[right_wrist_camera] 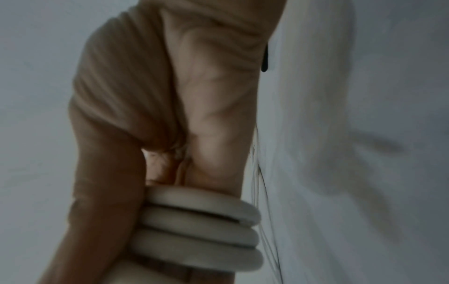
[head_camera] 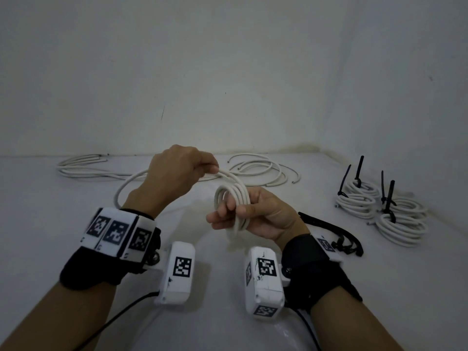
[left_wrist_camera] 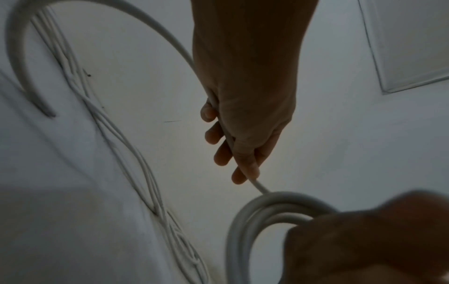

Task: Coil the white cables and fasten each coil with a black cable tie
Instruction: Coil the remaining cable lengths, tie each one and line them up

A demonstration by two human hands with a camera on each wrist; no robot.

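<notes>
The white cable (head_camera: 229, 201) is half wound. A small coil of about four loops is up in the air, above the middle of the near part of the worktop (head_camera: 63, 193). The right hand (head_camera: 255, 214) grasps this coil, with the thumb on the front and the fingers curled round the loops. The left hand (head_camera: 177, 173) is a bit higher and farther back, with its back turned up. Its fingers pinch the loose part of the cable, just beside the coil. The rest of that cable swings out in a big loop to the left and comes down near the left wrist.

More loose cables (head_camera: 83, 168) lie along the far edge. Finished coils (head_camera: 379, 211) with black ties sit by the right edge. Spare black cable ties (head_camera: 329, 226) lie just behind the right wrist.

What could go wrong? The cable looks springy, so if the right thumb lets up, the loops could pop open. The long loose end could also catch on the wrist band and make a messy loop.
</notes>
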